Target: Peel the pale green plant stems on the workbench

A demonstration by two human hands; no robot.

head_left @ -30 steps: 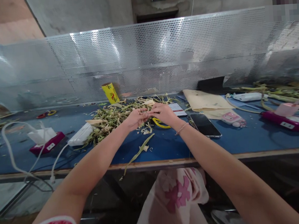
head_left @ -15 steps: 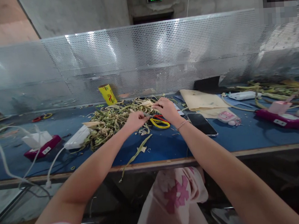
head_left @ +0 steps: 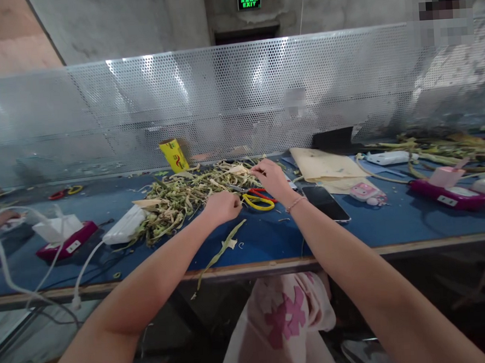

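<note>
My left hand (head_left: pixel 223 207) is closed in a loose fist on the blue table (head_left: pixel 270 237), at the near edge of a pile of green and pale plant stems (head_left: pixel 186 195). What it holds, if anything, is hidden. My right hand (head_left: pixel 270 178) pinches a thin stem at the pile's right end, fingers pressed together. Scissors with yellow and red handles (head_left: pixel 258 198) lie on the table between the two hands. One long stem (head_left: pixel 221 252) hangs over the table's front edge.
A black phone (head_left: pixel 325 203) lies right of my right wrist, beside brown paper (head_left: pixel 327 166) and a small pink item (head_left: pixel 364 192). Magenta devices (head_left: pixel 449 195) (head_left: pixel 63 243), a white charger with cables (head_left: pixel 124 228), a yellow packet (head_left: pixel 174 154) and a perforated metal screen (head_left: pixel 237 94) surround the work area.
My hands, together over the pile a second ago, have separated. The left has dropped toward the table's front; the right has moved back to the pile's right end, uncovering the scissors.
</note>
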